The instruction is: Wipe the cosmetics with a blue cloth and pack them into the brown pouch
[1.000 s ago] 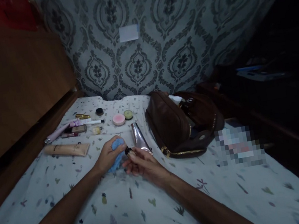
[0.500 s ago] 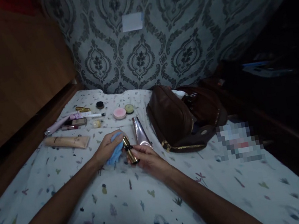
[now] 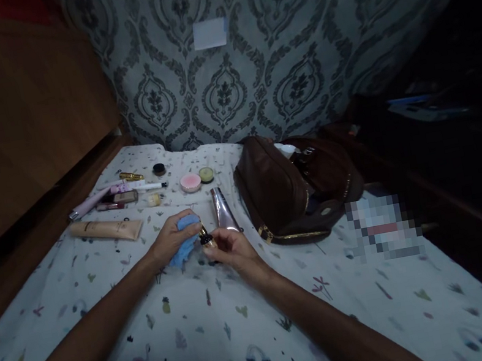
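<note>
My left hand [image 3: 172, 239] is closed around a bunched light blue cloth [image 3: 184, 248], whose upper edge meets the top of a small gold and black cosmetic bottle [image 3: 207, 240]. Gripping that bottle by its body is my right hand [image 3: 233, 250], with the thumb across its front. The bottle is tilted, its top leaning left toward the cloth. My right fingers hide its lower part. Just beyond my right hand, a shiny silvery tube [image 3: 224, 210] lies on the patterned white cloth cover [image 3: 193, 332].
An open brown bag [image 3: 275, 193] stands to the right. Farther left lie a beige tube [image 3: 107, 230], a pink compact [image 3: 190, 182], a green round pot [image 3: 206, 175], a black-lidded jar [image 3: 159, 169] and several slim cosmetics. A wooden panel [image 3: 19, 114] rises at left, a patterned wall [image 3: 225, 93] behind.
My right hand has shifted its hold on the bottle, and its fingers now cover more of the body. The blue cloth is still in my left hand. The view has moved slightly.
</note>
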